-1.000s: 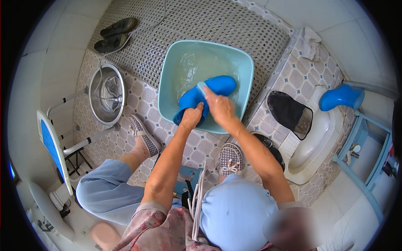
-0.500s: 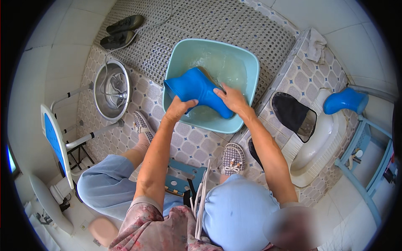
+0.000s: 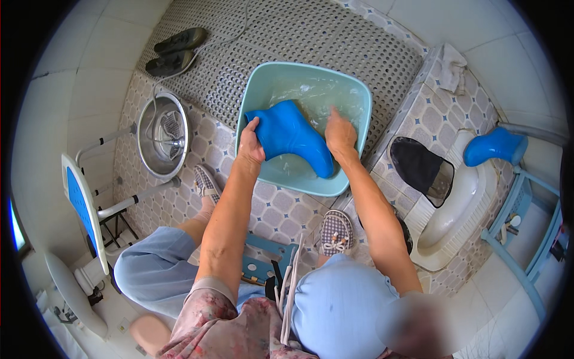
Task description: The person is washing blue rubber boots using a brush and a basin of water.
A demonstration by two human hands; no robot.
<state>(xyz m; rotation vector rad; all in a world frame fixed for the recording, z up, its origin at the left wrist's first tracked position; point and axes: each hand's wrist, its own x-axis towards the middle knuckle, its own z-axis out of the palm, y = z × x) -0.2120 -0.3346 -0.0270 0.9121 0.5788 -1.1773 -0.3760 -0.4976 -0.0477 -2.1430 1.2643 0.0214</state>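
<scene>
A blue rubber boot (image 3: 290, 134) lies tilted in a pale turquoise basin (image 3: 246, 99) of cloudy water, its shaft toward the left and its toe toward the near right. My left hand (image 3: 251, 142) grips the shaft by its opening, thumb on top and the other fingers out of sight. Beside the boot's foot, my right hand (image 3: 341, 131) dips into the water near the basin's right wall. One of its fingers points away from me; the rest are partly hidden, and I see nothing held in it.
A second blue boot (image 3: 495, 146) and a black shoe-like piece (image 3: 418, 167) lie by the squat toilet (image 3: 445, 227) at right. To the left are a steel bowl (image 3: 141, 134) with a shower head and a blue-white shower chair (image 3: 81, 203). Dark shoes (image 3: 179, 40) rest on the perforated mat (image 3: 317, 36).
My right hand has let go of the boot and moved into the water to its right. My left hand has shifted up to the boot's opening. The boot has turned slightly.
</scene>
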